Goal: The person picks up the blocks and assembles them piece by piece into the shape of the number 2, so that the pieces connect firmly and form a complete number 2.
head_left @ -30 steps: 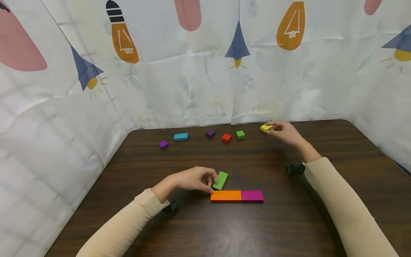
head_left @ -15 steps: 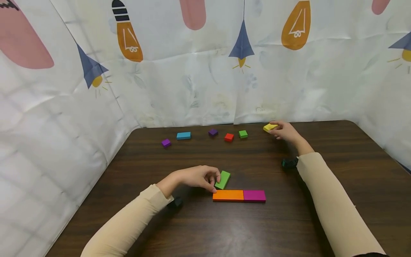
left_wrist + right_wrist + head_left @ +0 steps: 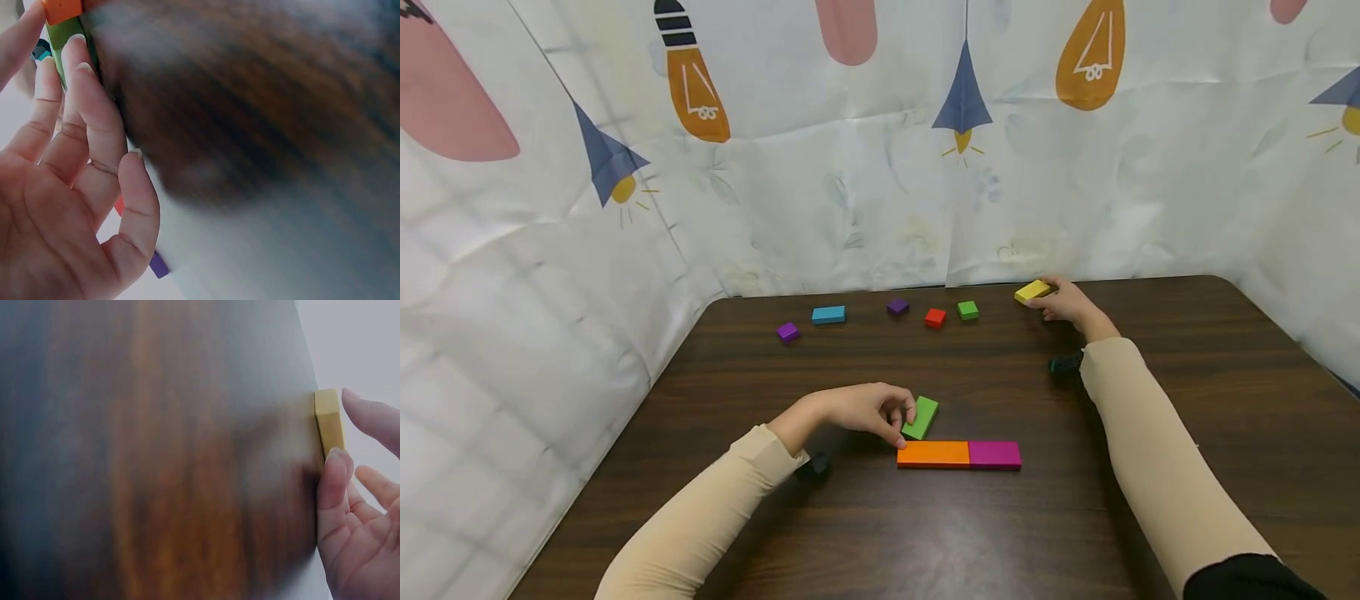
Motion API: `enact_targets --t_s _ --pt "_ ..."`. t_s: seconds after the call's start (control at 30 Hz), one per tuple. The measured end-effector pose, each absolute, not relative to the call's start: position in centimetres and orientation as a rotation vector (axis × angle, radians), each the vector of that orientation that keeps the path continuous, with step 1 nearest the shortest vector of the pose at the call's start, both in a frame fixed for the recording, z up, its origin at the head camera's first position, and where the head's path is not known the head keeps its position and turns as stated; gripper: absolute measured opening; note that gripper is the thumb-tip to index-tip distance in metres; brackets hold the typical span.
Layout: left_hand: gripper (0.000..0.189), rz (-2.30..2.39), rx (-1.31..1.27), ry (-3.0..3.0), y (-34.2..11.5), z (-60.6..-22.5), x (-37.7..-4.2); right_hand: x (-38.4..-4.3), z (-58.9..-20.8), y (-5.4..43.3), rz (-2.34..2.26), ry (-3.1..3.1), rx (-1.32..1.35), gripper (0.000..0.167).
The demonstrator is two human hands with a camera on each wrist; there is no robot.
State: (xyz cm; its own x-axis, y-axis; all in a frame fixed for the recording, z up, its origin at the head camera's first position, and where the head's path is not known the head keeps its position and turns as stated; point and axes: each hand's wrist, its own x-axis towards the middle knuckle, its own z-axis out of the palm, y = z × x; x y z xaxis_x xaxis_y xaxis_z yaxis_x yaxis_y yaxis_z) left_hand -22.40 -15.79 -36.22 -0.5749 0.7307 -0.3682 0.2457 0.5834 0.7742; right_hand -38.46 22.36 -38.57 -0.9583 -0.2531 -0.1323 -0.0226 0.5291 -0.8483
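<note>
At the table's far edge my right hand (image 3: 1071, 308) pinches a yellow block (image 3: 1032, 290) between thumb and finger. In the right wrist view the yellow block (image 3: 329, 419) stands out at the fingertips. My left hand (image 3: 868, 410) lies over the middle of the table with loosely bent fingers. Its thumb touches the left end of an orange block (image 3: 932, 454), while other fingertips touch a slanted green block (image 3: 922, 417) behind it. A magenta block (image 3: 995, 454) sits end to end with the orange one. The left wrist view shows the fingers (image 3: 100, 119) beside the green block (image 3: 62, 36).
Along the back of the dark wooden table (image 3: 925, 533) lie a purple block (image 3: 787, 332), a blue block (image 3: 829, 315), a dark purple block (image 3: 898, 307), a red block (image 3: 935, 317) and a small green block (image 3: 967, 310). A patterned curtain (image 3: 880, 167) hangs behind.
My right fingers have closed in around the yellow block, which has shifted slightly and appears a little higher. The left hand and the blocks near it stay in place; the head view has shifted slightly.
</note>
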Motion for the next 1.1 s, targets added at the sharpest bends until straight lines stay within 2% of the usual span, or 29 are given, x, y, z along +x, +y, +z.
enact_targets --t_s 0.8,0.93,1.1 --pt "0.022 0.908 0.773 2.122 -15.9 -36.3 -22.1 -38.8 -38.1 20.8 -1.226 2.672 -0.073 0.057" --pt "0.022 0.909 0.773 2.121 -15.9 -36.4 -22.1 -38.6 -37.9 20.6 -1.146 2.714 -0.103 0.060" --pt "0.022 0.911 0.762 2.122 -15.8 -36.2 -22.1 -38.8 -37.9 20.6 -1.076 2.790 -0.176 0.071"
